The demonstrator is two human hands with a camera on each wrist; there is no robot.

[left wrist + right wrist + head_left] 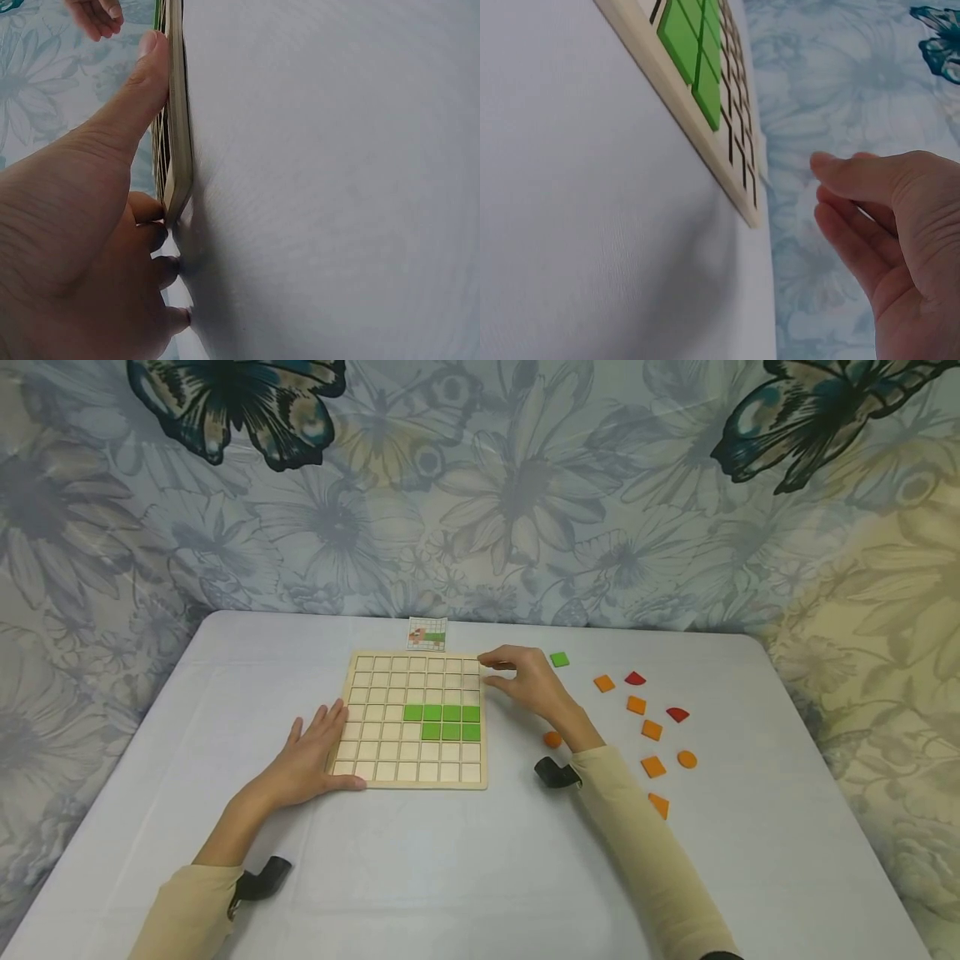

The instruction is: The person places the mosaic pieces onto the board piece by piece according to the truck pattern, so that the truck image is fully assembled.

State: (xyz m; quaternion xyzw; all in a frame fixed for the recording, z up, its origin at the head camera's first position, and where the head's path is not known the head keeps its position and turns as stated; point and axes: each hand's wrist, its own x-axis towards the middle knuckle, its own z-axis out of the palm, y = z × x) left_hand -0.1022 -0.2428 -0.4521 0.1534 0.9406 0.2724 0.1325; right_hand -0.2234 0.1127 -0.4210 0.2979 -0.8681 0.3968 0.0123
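Observation:
A wooden grid board (pixel 375 752) lies flat on the table, with several green square tiles (pixel 452 713) set in two rows at its right side. My left hand (pixel 303 767) rests at the board's near left corner. Its thumb lies on the front edge and its spread fingers touch the left side. Over the board's far right corner hovers my right hand (pixel 528 681), thumb and fingers apart. The right wrist view shows nothing between the fingertips of that hand (pixel 900 225). One loose green tile (pixel 559 659) lies just beyond it.
A small pattern card (pixel 427 634) stands behind the board. Scattered at the right are several orange squares (pixel 652 730), orange round pieces (pixel 686 759), two red quarter-circle pieces (pixel 677 715) and an orange piece (pixel 659 805) partly behind the right sleeve. A patterned cloth backs the table.

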